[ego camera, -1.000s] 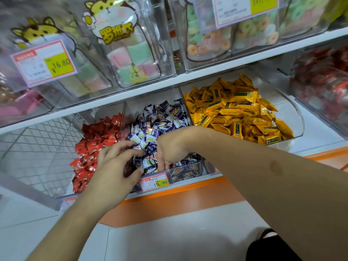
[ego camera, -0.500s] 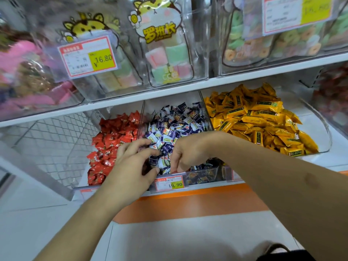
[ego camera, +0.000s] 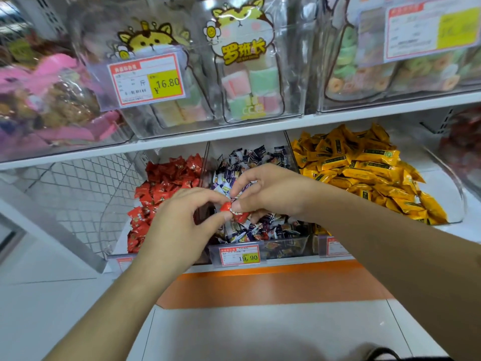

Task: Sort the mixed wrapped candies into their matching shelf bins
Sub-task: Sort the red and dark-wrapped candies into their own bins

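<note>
Red wrapped candy [ego camera: 229, 207] pinched between both hands, small, glossy crinkled foil with white print, held just above middle bin [ego camera: 286, 250]. Left hand [ego camera: 182, 225] closed on candy's left end with thumb and forefinger tips, other fingers curled loose. Right hand [ego camera: 270, 194] closed on right end, thumb under, forefinger over, remaining fingers bent down toward pile. Below: purple-and-white candies [ego camera: 250, 160], shiny twisted wrappers, jumbled heap filling clear plastic middle bin. Price tag [ego camera: 240, 255] on bin front, red-framed, yellow patch reading 19.90. Left neighbour: red candies [ego camera: 166, 178], same crinkly foil as held piece, heaped in clear curved-front bin, touching divider wall. Right neighbour: yellow candies [ego camera: 364, 168], flat pillow packs with dark green print, piled high in rounded clear bin. White shelf board [ego camera: 260, 131] above, smooth. Upper bins clear rigid plastic with cartoon animal stickers; pastel marshmallow blocks [ego camera: 250, 84] inside, soft-looking, pink, green, white. Second price tag [ego camera: 147, 79] reading 16.80. Far left pink packaged goods, blurred. Wire mesh backing [ego camera: 78, 183] beside red bin. Orange strip [ego camera: 273, 285] under shelf edge, pale tiled floor below.
</note>
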